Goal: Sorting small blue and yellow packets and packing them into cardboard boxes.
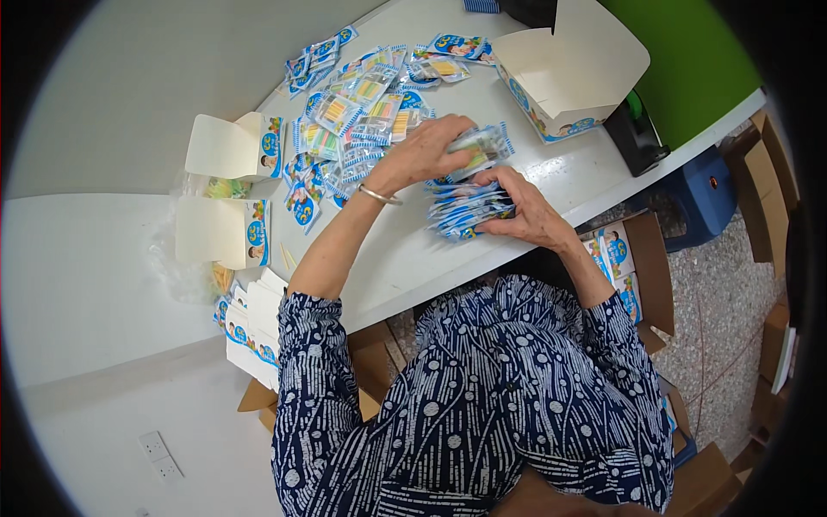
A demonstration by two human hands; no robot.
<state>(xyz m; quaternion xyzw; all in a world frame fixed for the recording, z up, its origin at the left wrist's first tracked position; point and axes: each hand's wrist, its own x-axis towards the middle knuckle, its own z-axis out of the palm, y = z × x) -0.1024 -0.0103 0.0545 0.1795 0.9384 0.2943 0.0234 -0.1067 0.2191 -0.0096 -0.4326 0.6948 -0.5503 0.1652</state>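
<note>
Packets in blue-and-white wrappers, probably holding small coloured sticks, fill both grips: the left hand (422, 151) pinches one packet (479, 148) just above the fanned stack (463, 209) clasped by the right hand (525, 211), beyond them loose packets (357, 112) strewn over the white table (413, 258), speckled floor (732, 293) to the right.
</note>
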